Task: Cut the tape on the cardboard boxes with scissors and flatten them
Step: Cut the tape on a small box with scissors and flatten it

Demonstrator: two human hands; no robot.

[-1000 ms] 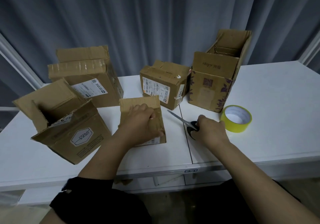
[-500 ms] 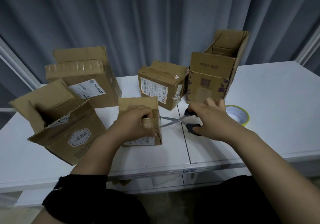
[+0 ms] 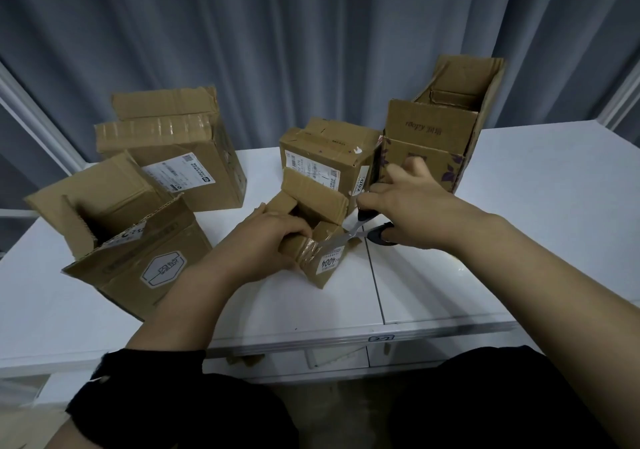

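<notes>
Small box now tipped up on white table, flaps open; left hand curled round it beside tape; right hand grips scissors, blades at tape. Risk: blade slipping into nearby left fingers.

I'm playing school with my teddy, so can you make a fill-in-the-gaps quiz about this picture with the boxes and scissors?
1. The right hand holds metal scissors with ____ handles.
2. The left hand grips a small brown box made of ____.
3. Altogether ____ such boxes are in view.
4. The table under them is ____.
Missing words: black, cardboard, five, white.
</notes>
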